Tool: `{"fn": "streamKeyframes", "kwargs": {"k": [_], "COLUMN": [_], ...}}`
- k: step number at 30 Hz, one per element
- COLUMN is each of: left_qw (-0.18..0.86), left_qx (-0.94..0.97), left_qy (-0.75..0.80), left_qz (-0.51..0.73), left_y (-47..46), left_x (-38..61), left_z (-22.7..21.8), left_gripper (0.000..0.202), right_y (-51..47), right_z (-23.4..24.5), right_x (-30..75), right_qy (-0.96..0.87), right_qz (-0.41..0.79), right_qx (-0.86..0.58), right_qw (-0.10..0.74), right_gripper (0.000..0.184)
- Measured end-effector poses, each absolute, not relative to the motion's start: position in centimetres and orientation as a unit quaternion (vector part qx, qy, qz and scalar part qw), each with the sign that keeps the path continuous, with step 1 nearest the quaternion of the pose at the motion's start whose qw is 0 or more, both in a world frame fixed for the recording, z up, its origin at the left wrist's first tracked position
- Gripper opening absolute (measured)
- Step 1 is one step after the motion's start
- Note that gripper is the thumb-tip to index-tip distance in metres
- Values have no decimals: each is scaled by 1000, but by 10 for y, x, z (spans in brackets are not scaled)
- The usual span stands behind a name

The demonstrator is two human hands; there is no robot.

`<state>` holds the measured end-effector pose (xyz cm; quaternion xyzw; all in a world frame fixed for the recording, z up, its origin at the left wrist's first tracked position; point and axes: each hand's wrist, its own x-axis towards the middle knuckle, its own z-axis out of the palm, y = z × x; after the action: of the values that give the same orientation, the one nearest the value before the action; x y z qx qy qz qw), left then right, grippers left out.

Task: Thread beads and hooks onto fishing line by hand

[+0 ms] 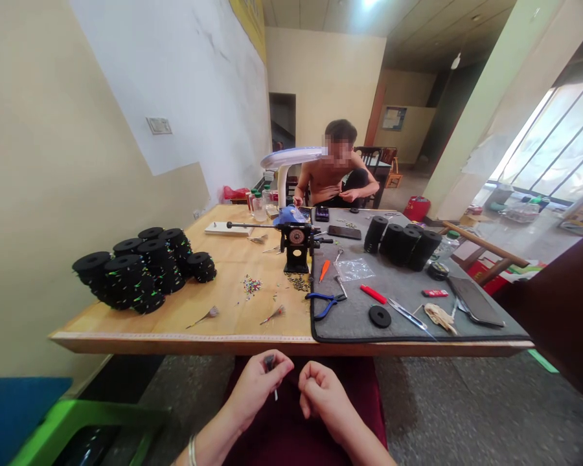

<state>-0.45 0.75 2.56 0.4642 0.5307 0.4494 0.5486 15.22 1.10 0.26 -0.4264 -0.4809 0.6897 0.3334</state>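
While the thumb and forefinger of the left hand [255, 388] are pressed together on a small dark piece [270, 362], a thin pale end hangs down from it. The fingers of the right hand [321, 393] are curled in tight, thumb against forefinger. Whether they pinch a fine thread or nothing I cannot tell, because it is too small to see. Both hands are just beside each other, low over the dark red cloth [291, 433] on the lap, in front of the table [175, 338] and below its edge.

I judge the step in hand to be fine work on this one piece, done with the fingertips only and with no tool. The next move calls, I think, for a steady pinch from the left hand, so the piece does not turn or drop to the floor, and for only a small, careful motion from the right. Any tool needs a reach up and forward.

Near the table edge lies a tufted bit [274, 315], and behind it some coloured beads [251, 285]. On the grey mat [466, 330] are blue pliers [325, 301], scissors [408, 314] and a black disc [379, 316]. A small hand-crank machine [296, 243] stands in the middle and a heap of black spools [136, 272] at the left. Another person [337, 178] sits at the far side.
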Motion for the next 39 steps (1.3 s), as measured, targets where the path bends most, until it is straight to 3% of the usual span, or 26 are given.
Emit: {"fn": "streamKeyframes", "kwargs": {"k": [4,8,15,18,26,39], "left_qw": [486,416,398,433,655,672], "left_qx": [517,576,589,565,367,396], "left_qy": [550,561,574,565,496,462], "left_qz": [440,425,406,417,436,421], "left_y": [4,1,-2,-1,0,-4], "left_x": [-5,-2,0,-1,1,4], "left_z": [32,38,36,32,22,13], "left_gripper": [26,24,22,20,20,26], "right_y": [13,14,12,13,17,14], "right_z": [5,11,11,3,-7,0], "right_x": [152,150,148,147,151,148], "right_qy": [-500,-556,-614,-572,-454,-446], "right_qz": [681,618,555,592,649,648], "right_qx": [-436,-437,-444,-442,-441,-455], "right_qw": [312,344,343,357,423,418], "right_gripper": [12,14,14,22,35,43]}}
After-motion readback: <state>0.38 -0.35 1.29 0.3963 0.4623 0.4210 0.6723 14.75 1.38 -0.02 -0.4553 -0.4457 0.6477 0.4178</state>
